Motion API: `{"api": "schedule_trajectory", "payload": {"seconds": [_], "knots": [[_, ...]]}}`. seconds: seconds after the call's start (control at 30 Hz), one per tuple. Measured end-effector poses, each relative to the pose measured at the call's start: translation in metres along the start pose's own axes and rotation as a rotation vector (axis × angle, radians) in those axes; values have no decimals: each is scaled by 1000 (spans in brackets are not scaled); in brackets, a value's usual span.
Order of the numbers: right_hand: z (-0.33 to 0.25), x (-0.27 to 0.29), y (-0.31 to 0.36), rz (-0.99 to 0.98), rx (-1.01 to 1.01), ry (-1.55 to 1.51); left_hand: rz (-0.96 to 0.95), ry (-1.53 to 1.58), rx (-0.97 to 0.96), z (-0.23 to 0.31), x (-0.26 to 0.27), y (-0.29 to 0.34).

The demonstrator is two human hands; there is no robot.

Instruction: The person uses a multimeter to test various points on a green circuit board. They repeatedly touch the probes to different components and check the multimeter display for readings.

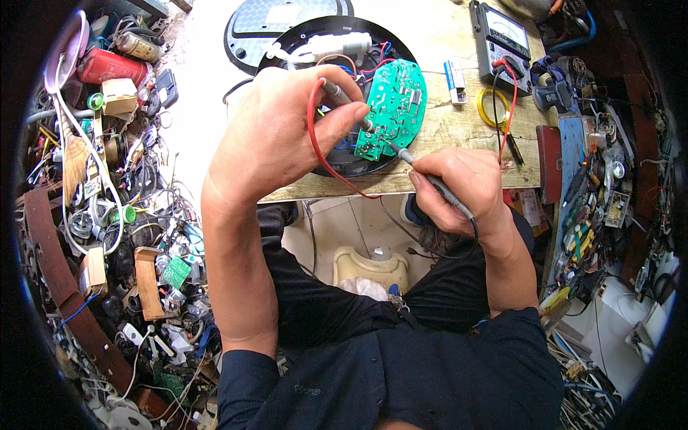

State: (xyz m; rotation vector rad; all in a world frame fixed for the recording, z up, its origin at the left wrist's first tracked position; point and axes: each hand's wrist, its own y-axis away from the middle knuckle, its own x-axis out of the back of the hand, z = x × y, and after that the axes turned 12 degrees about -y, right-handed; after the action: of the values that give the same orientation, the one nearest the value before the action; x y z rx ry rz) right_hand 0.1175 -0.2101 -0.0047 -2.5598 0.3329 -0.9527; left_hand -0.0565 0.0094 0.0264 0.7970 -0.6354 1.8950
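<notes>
A green circuit board point(403, 97) rests tilted on the right side of a round black housing point(315, 26), which also holds a white cylindrical part point(340, 45) and several wires. My left hand point(265, 136) is closed around a grey test probe point(335, 92) with a red lead. Its tip points at the board's lower left. From the right, my right hand point(462, 179) grips another grey test probe point(446, 192), with a black lead, like a pen. That tip is at the board's lower edge; whether either tip touches it I cannot tell.
An analog multimeter point(504, 44) stands at the table's back right, red lead plugged in. Near it lie a small blue-and-white box point(455, 81) and a yellow ring point(479, 106). Behind the housing lies a round dark cover point(242, 36). Piled parts point(161, 236) crowd the left.
</notes>
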Motion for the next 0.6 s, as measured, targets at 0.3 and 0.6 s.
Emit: {"api": "schedule_trajectory", "payload": {"seconds": [0.3,0.6], "knots": [[0,-1,0,5,4,-1,19,-2,-11,0,-1,0],[0,0,2,15,9,-4,18,-13,-5,-1,-1,-1]]}}
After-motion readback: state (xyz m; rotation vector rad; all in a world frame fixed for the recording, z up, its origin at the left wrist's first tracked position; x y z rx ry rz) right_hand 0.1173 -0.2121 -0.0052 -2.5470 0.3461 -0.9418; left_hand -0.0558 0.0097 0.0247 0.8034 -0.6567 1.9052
